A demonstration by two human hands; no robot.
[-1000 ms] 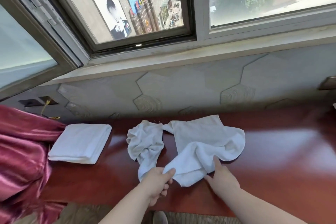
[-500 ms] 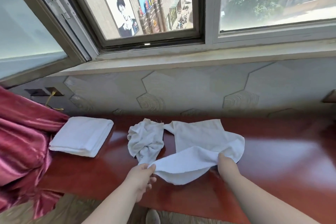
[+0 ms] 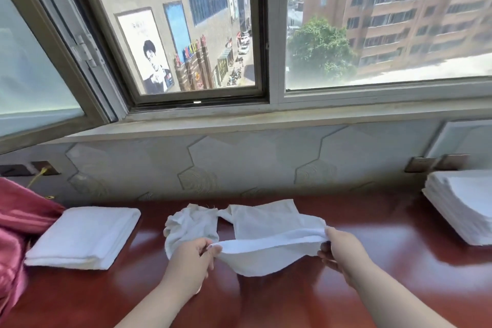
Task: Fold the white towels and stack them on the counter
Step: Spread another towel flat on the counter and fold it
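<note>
White towel in the head view lies mid-counter, its far part flat on the wood and its near edge lifted and drawn taut between both hands. The left hand pinches the left end between thumb and curled fingers; the right hand pinches the right end the same way.

The counter is glossy reddish-brown wood that runs along a grey wall panel with hexagon lines, under a sill and a window onto buildings and a tree.

A crumpled towel touches the held one on its left. A folded towel lies farther left, beside pink fabric.

The frame edge cuts off the pink fabric and, at right, a stack of folded towels. Cloth hides the right hand's lower fingers.
</note>
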